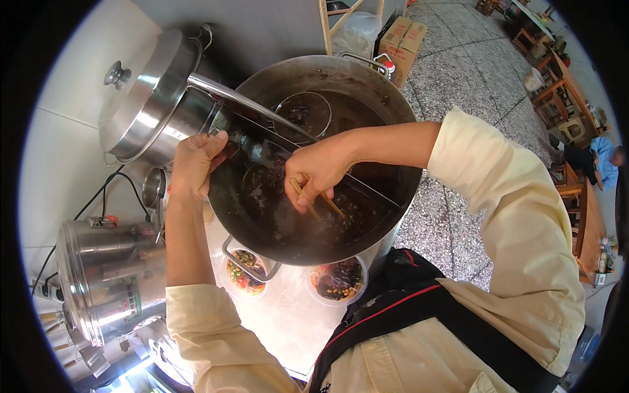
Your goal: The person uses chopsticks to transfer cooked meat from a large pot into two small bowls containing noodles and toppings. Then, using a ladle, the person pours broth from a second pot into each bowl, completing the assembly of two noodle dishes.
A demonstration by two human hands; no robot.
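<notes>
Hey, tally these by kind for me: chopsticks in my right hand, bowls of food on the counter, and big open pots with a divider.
Chopsticks in your right hand: 2
Bowls of food: 2
Big open pot with a divider: 1
Total: 5

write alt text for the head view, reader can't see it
The right hand holds chopsticks inside a large divided metal pot of dark liquid; the left hand is near its left edge, grip unclear. Two bowls of food stand beside the pot.

Brown broth [278, 226], tan chopsticks [333, 205], cream sleeves [511, 170], speckled grey floor [458, 59]
</notes>
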